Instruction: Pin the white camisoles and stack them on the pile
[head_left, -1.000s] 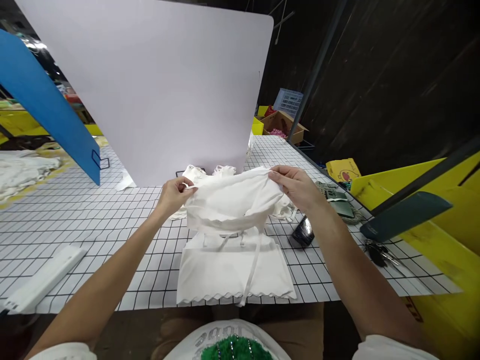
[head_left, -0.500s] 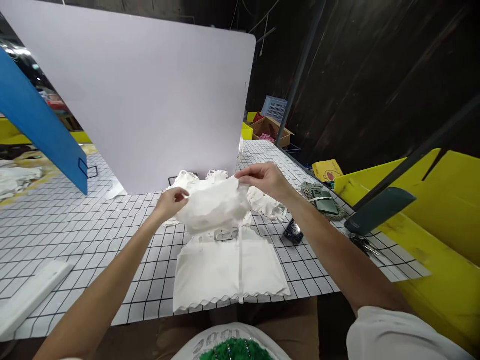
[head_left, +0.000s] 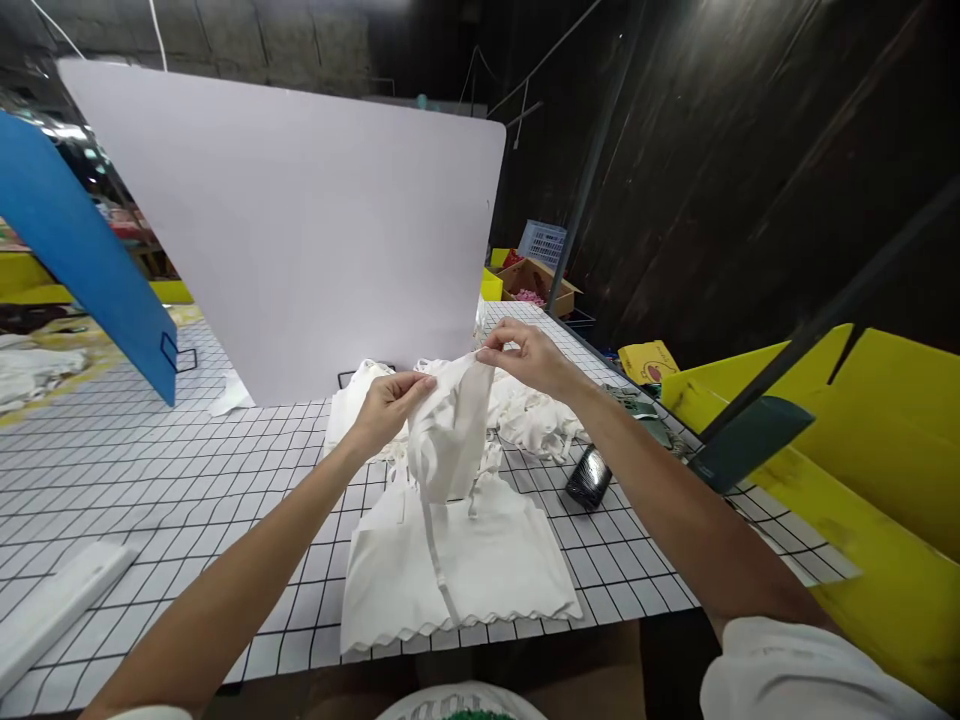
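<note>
Between my hands hangs a white strappy garment [head_left: 457, 430], its kind hard to tell, with a long strap trailing down. My left hand [head_left: 390, 405] pinches its upper left edge, while my right hand [head_left: 525, 355] pinches the upper right corner. Beneath it, flat on the table near the front edge, lies a white top [head_left: 457, 570] with a wavy hem and thin straps. Behind my left hand is a pile of white garments [head_left: 356, 395]. A heap of crumpled white garments [head_left: 536, 415] sits behind and below my right hand.
A large white board [head_left: 315, 230] stands behind the garments, a blue board [head_left: 82, 250] to its left. Right of the garments lies a black shiny object [head_left: 589, 478]. Yellow panels [head_left: 885, 440] and a dark green object [head_left: 750, 440] border the right. A white bar [head_left: 64, 605] lies front left.
My left hand has moved right and slightly closer to my right hand. The held garment, stretched wide before, now hangs narrower and folded. The camera view has tilted up a little.
</note>
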